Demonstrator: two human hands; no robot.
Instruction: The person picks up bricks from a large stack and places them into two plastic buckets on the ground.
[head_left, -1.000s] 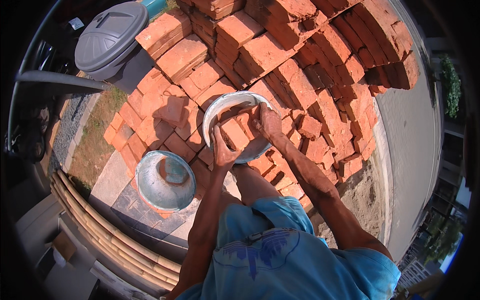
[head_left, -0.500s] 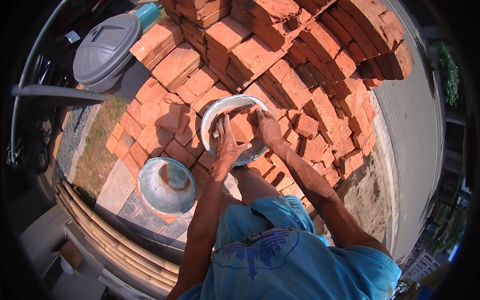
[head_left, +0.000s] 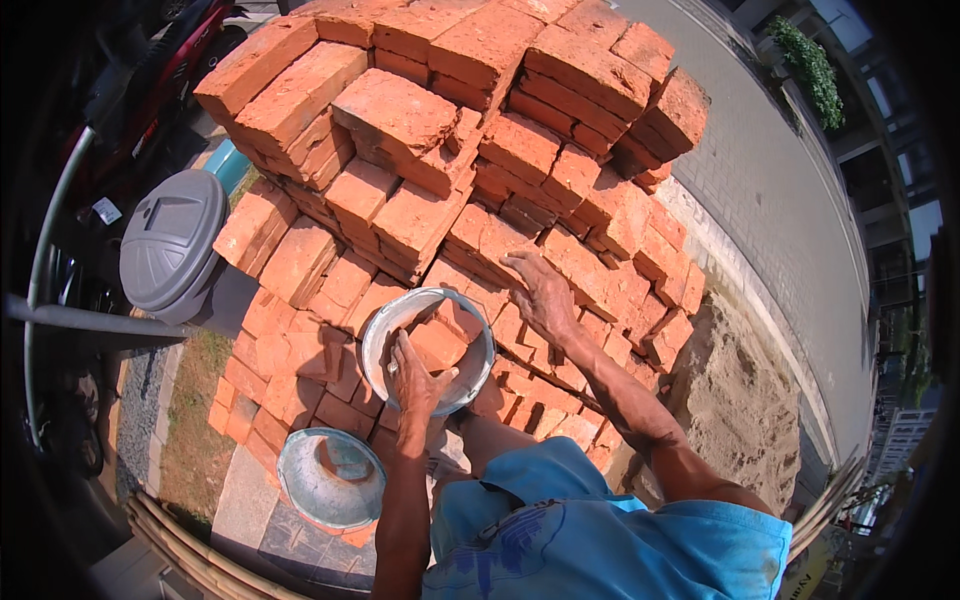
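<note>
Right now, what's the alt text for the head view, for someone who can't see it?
A person's left hand is at the bricks inside a round pale bucket, while the right hand, holding nothing visible, is over a large stack of red bricks. A second bucket sits lower left, and a grey lidded bin stands farther left.

Lettered yellow sign (head_left: 808,572), illegible white label (head_left: 106,210)
</note>
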